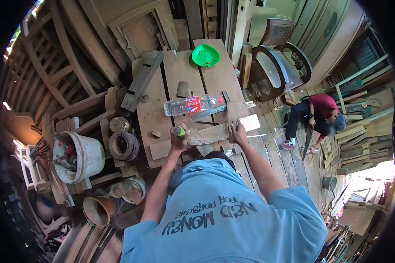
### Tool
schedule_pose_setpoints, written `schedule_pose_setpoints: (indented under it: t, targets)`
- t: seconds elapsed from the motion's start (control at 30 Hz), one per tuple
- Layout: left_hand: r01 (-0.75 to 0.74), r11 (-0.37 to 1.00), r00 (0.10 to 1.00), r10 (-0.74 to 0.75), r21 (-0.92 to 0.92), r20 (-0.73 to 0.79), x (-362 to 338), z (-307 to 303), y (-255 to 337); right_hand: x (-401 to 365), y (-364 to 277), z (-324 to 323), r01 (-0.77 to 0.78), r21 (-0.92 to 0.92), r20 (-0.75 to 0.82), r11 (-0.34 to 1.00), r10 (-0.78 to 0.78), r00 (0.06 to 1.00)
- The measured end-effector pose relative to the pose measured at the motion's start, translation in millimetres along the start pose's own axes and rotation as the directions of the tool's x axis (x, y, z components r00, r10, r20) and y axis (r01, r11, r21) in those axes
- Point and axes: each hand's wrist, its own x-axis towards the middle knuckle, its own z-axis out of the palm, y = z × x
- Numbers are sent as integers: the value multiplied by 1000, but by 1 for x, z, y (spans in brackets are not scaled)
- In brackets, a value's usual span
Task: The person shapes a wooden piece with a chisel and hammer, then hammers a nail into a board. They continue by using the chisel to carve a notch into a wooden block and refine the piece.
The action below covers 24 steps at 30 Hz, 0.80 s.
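Observation:
My left hand (180, 138) is closed around a tool with a green-and-black handle (179, 131); its working end is hidden. To its right a pale wooden board (210, 133) lies near the front of the worktable (151, 125). My right hand (238, 133) grips a wood piece at the board's right end, beside a lighter wood block (249, 123). Just beyond my hands a clear plastic bottle (180, 107) with a red label and cap lies on its side. A flat greyish blade-like piece (183, 89) rests behind the bottle.
A green leaf-shaped tray (205, 55) stands at the table's far end. A dark notched beam (142, 81) lies along the left edge. Left stand a white bucket (90, 155) and a coiled strap (123, 146). At right, a person (322, 109) bends over with a handsaw (307, 142).

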Motion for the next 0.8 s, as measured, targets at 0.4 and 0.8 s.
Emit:
schedule_pose_setpoints:
  t: [0.4, 0.8]
  targets:
    - [131, 878, 918, -283, -461, -279, 2, -15, -1, -41, 6, -50, 43, -122, 412, 992, 11, 911]
    - [60, 737, 603, -564, -673, -564, -30, -83, -5, -38, 4, -17, 59, -170, 408, 984, 16, 913]
